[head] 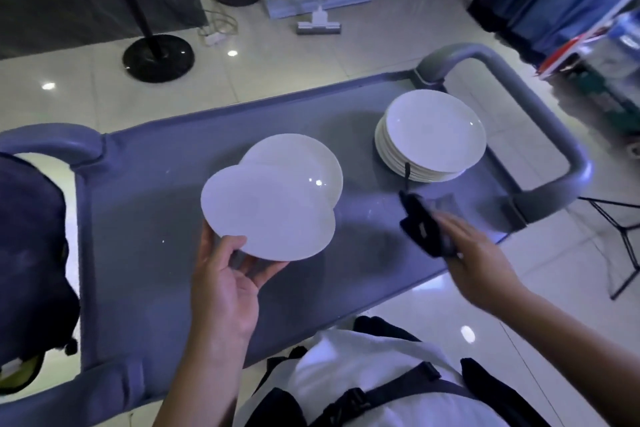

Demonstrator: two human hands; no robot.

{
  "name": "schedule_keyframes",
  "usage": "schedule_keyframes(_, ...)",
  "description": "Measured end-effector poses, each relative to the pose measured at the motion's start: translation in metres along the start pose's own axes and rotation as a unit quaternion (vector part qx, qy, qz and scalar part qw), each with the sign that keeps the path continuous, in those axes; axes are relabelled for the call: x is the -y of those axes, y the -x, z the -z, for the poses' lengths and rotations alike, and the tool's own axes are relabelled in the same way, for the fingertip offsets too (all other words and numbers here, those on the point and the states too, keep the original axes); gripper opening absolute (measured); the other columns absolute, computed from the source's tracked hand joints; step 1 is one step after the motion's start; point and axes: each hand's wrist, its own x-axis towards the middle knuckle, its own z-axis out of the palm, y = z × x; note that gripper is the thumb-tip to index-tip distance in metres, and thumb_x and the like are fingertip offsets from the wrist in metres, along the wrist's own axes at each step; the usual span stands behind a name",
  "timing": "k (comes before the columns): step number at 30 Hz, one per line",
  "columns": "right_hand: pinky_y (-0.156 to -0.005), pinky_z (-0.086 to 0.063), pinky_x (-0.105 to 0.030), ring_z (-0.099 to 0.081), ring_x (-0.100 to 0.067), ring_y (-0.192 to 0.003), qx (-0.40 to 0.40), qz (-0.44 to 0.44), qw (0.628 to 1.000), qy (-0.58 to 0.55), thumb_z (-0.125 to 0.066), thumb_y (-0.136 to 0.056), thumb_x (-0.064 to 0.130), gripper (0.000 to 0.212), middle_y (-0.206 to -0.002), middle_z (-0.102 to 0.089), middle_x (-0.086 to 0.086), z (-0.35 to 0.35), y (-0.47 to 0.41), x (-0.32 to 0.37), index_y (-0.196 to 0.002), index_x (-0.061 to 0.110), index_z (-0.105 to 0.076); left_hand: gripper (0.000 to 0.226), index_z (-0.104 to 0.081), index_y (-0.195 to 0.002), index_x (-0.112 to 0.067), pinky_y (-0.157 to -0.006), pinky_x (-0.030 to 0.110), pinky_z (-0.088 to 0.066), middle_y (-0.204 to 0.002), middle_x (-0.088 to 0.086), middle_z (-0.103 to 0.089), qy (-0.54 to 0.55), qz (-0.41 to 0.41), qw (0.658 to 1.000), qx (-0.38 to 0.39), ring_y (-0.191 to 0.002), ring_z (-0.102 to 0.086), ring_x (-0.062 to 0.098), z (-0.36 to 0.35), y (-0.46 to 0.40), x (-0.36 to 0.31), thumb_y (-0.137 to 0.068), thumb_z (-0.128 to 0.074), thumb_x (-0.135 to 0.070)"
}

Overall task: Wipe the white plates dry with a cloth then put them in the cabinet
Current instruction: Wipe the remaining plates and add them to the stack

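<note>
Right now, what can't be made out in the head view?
- Right hand and dark cloth: motion-blurred, grip unclear.
- Plate stack: count unreadable, edges too fine.
- Second plate: partly hidden behind the held plate.
- Cabinet: not in view.

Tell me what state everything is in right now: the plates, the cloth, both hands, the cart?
Held white plate: lifted, gripped at its near rim.
Second white plate: just behind it, partly hidden; resting or held, cannot tell.
Plate stack: piled on the cart, untouched.
Dark cloth: bunched in the right hand, off the plates.
Left hand: holds the plate.
Right hand: blurred, holds the cloth.
Grey cart: standing, carrying the plates.
</note>
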Motion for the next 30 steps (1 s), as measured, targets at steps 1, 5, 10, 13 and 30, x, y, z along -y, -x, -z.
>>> schedule_keyframes(1, -0.101, -0.046, -0.051, -0.056, -0.029, -0.127, 0.049, 0.027, 0.998, 0.023, -0.052, -0.093, 0.020, 0.051, -0.140, -0.060, -0.005, -0.017, 0.009, -0.008, -0.143, 0.028, -0.052, 0.056, -0.061, -0.136, -0.034, -0.072, 0.047, -0.062, -0.131, 0.002, -0.069, -0.005, 0.008, 1.000, 0.007, -0.116, -0.069, 0.028, -0.002, -0.001, 0.001, -0.093, -0.047, -0.001)
schedule_keyframes(5, -0.123, 0.009, -0.052, 0.022, -0.019, -0.153, 0.285, 0.005, 0.954, 0.094, -0.040, -0.095, 0.060, 0.069, -0.166, 0.014, 0.013, -0.073, 0.052, -0.015, -0.151, 0.061, 0.001, 0.055, -0.060, -0.137, -0.033, -0.069, 0.044, -0.062, -0.130, -0.001, -0.069, -0.036, 0.021, 0.998, 0.041, -0.117, -0.067, 0.025, -0.010, -0.005, 0.006, -0.094, -0.047, -0.001)
schedule_keyframes(10, -0.124, 0.008, -0.044, 0.013, -0.007, -0.153, 0.252, -0.073, 0.965, -0.023, -0.036, -0.094, 0.071, 0.053, -0.165, -0.004, 0.020, -0.062, 0.041, -0.003, -0.146, 0.058, -0.035, 0.057, -0.061, -0.137, -0.034, -0.065, 0.040, -0.061, -0.115, -0.004, -0.072, -0.061, 0.030, 0.995, 0.079, -0.101, -0.067, 0.022, -0.022, -0.011, 0.010, -0.094, -0.045, 0.000)
schedule_keyframes(13, -0.111, -0.034, -0.028, -0.043, -0.008, -0.139, 0.154, -0.207, 0.946, -0.194, -0.057, -0.096, 0.053, 0.033, -0.142, -0.054, 0.017, -0.028, 0.011, 0.011, -0.125, 0.040, -0.065, 0.060, -0.063, -0.134, -0.037, -0.061, 0.040, -0.062, -0.103, -0.001, -0.069, -0.069, 0.050, 0.990, 0.109, -0.073, -0.058, 0.019, -0.039, -0.014, 0.014, -0.094, -0.043, 0.002)
schedule_keyframes(30, -0.078, -0.054, -0.038, -0.068, -0.027, -0.089, -0.046, -0.404, 0.731, -0.548, -0.063, -0.097, 0.022, 0.019, -0.107, -0.072, -0.012, 0.100, -0.119, -0.041, -0.111, 0.014, -0.074, 0.060, -0.062, -0.137, -0.034, -0.072, 0.058, -0.060, -0.133, 0.011, -0.066, -0.117, 0.137, 0.958, 0.225, -0.113, -0.064, 0.043, -0.175, -0.027, 0.036, -0.094, -0.047, 0.006)
